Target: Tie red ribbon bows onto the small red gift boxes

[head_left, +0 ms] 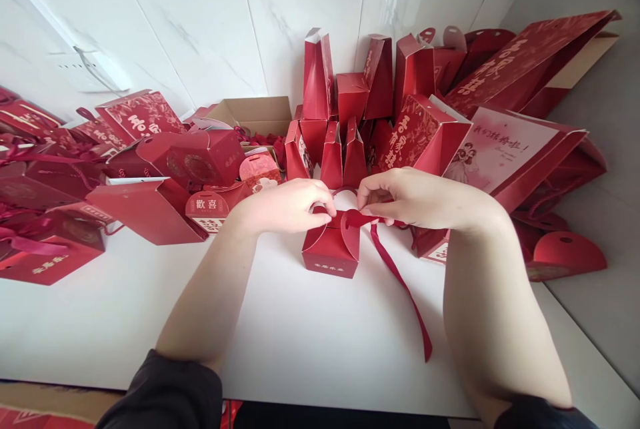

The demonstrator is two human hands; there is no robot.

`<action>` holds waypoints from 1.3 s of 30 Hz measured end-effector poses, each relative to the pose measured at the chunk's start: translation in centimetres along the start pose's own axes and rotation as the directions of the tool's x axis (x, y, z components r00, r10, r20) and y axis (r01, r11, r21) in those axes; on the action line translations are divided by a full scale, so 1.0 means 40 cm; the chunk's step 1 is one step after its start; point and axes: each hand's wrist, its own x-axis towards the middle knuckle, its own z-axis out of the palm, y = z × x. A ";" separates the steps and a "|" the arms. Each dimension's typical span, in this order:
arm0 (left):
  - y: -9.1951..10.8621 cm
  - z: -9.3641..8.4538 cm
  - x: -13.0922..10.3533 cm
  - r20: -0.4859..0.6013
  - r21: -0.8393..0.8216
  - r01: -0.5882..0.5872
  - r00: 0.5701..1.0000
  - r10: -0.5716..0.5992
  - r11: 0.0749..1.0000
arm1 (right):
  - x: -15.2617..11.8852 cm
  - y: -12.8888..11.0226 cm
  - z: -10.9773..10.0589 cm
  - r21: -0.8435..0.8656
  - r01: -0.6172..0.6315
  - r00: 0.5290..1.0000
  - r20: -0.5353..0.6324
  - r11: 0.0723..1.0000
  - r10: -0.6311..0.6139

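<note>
A small red gift box (331, 252) with curved top flaps stands upright on the white table, between my hands. My left hand (299, 205) is at the box's top left, thumb and index finger pinched at a flap edge; what is between the fingertips is too small to make out. My right hand (405, 199) is closed at the top right, thumb and fingers pinching a dark red ribbon (395, 272). One end of the ribbon trails over the table toward the front right. Part of the ribbon near the box top is hidden by my fingers.
Red boxes (195, 156) and ribbons crowd the left side of the white table (320, 342). Behind my hands stand tall red boxes (317, 79) and an open cardboard box (257, 109). Large red bags (505, 149) lean at the right, against the marbled wall (200, 22).
</note>
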 end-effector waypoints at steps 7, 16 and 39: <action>0.003 0.012 0.022 0.121 -0.088 -0.015 0.992 0.026 0.996 | 0.009 -0.005 0.012 0.055 -0.045 0.997 0.057 0.997 0.042; -0.017 0.029 0.067 0.180 -0.262 -0.025 0.981 0.074 0.965 | 0.013 -0.010 0.017 0.083 -0.090 0.992 0.101 0.993 0.081; -0.004 -0.026 -0.019 -0.067 -0.324 0.175 0.976 -0.208 0.930 | 0.081 0.011 0.047 0.285 0.126 0.992 -0.012 0.950 -0.128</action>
